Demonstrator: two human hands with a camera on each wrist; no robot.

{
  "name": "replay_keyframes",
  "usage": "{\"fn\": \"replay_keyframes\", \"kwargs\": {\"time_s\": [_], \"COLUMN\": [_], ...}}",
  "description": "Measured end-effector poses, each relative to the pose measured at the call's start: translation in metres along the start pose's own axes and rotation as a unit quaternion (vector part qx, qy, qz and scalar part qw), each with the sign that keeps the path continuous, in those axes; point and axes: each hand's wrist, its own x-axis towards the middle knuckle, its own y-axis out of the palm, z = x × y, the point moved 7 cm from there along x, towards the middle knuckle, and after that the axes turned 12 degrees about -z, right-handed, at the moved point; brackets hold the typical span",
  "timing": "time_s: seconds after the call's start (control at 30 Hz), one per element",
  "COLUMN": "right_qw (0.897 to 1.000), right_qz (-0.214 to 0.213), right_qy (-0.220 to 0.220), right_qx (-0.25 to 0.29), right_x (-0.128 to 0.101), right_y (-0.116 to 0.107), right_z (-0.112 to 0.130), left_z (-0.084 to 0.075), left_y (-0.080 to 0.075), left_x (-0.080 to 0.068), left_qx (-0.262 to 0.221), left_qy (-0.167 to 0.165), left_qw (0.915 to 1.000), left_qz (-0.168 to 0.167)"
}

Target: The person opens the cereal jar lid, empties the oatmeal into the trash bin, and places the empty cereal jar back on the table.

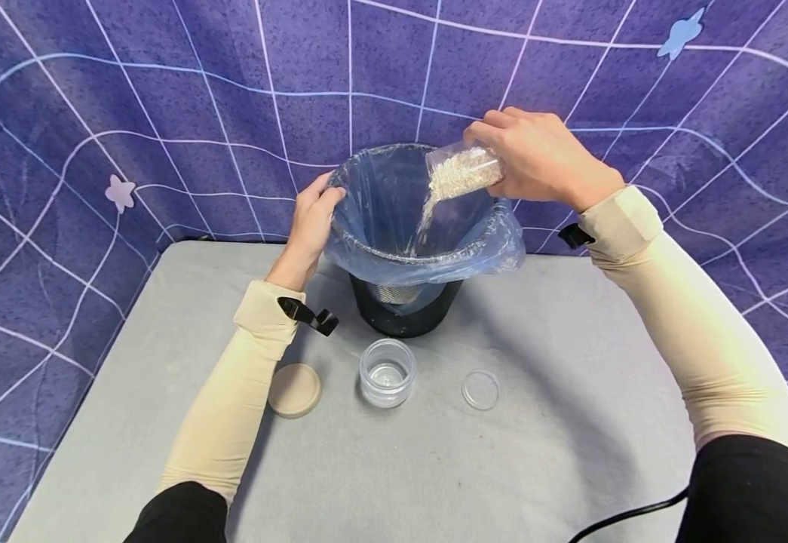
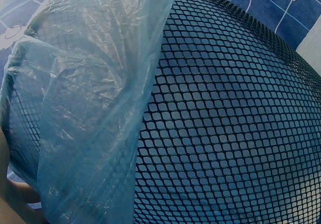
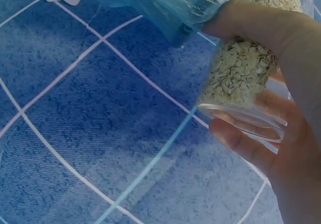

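My right hand [image 1: 539, 154] grips a clear plastic jar [image 3: 246, 121] of rolled oats [image 1: 461, 172], tilted with its mouth down to the left. A stream of oats falls from it into a black mesh wastebasket [image 2: 230, 103] lined with a blue bin bag [image 1: 380, 188]. In the head view, my left hand [image 1: 308, 226] holds the basket's left rim, fingers curled over the bag's folded edge. In the left wrist view only a bit of that hand shows at the lower left. The right wrist view has thumb and fingers wrapped round the jar, some oats still inside.
In front of the basket stands an open clear jar [image 1: 387, 373]. A beige round lid [image 1: 295, 390] lies left of it, a clear ring-like lid [image 1: 480, 389] right. A purple patterned curtain [image 1: 231, 113] hangs behind the grey table [image 1: 394, 483]. A black cable [image 1: 627, 515] runs at lower right.
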Motion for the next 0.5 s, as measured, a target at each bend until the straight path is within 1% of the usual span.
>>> {"fn": "replay_keyframes", "kwargs": {"time_s": [0.3,0.5], "right_qw": [1.000,1.000], "right_qz": [0.011,0.011], "right_qy": [0.003,0.003], "right_qx": [-0.001,-0.002], "right_x": [0.0001,-0.0003], "right_y": [0.0003,-0.0001], "right_z": [0.0003,-0.0005], "left_z": [-0.0001,0.0005], "left_y": [0.0005,0.0006], "left_x": [0.0008,0.0008], "left_qx": [-0.006,-0.011], "left_qy": [0.005,-0.002], "left_qw": [0.9999,0.9999], "left_qz": [0.009,0.010]}}
